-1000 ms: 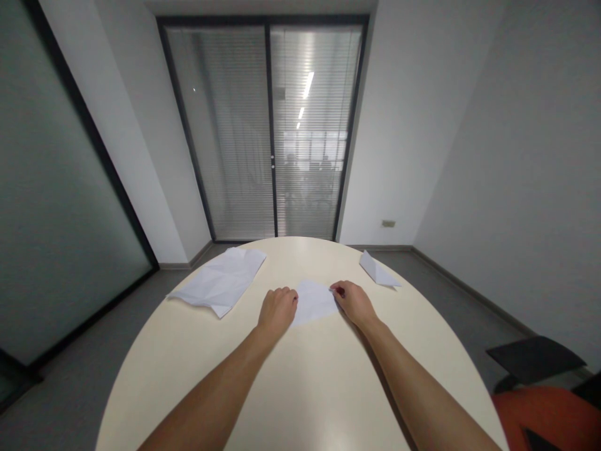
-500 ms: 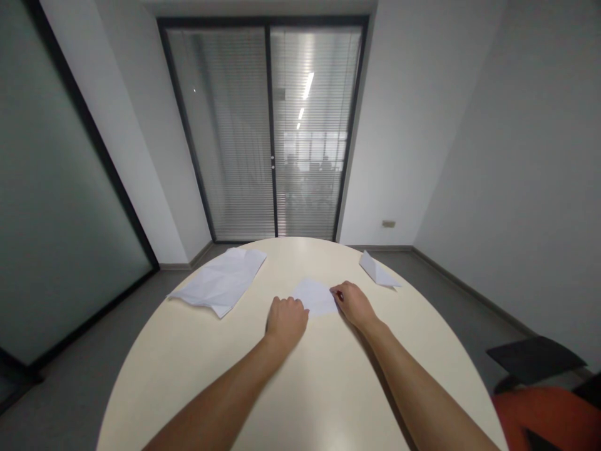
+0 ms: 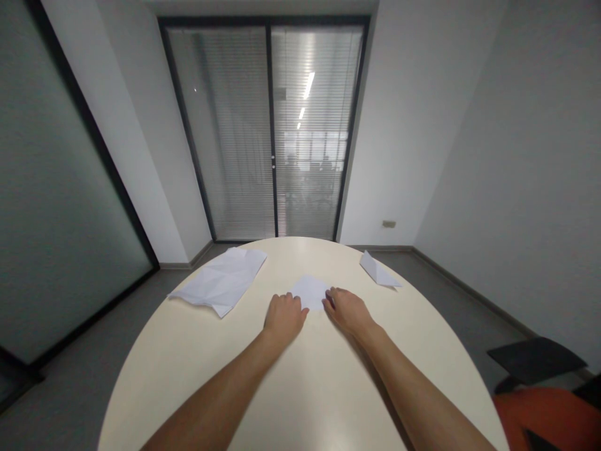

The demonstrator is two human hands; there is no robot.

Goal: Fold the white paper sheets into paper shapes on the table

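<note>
A small white sheet of paper (image 3: 310,292) lies on the table between my two hands. At its left edge my left hand (image 3: 284,317) rests with curled fingers, its thumb by the near left corner. My right hand (image 3: 348,309) has its bent fingers and thumb on the right edge of the same paper, covering that edge. Farther left lies a larger, creased white sheet (image 3: 225,280). A folded white paper (image 3: 378,272) sits near the table's far right rim.
The round cream table (image 3: 300,376) fills the lower middle. A chair with a red seat (image 3: 547,416) and black armrest (image 3: 535,359) stands at the lower right. Beyond the table are glass doors with blinds (image 3: 220,138) and grey walls.
My right hand has shifted slightly left, from pinching the paper's right corner to lying over its right edge, and the visible paper looks narrower. My left hand has barely moved.
</note>
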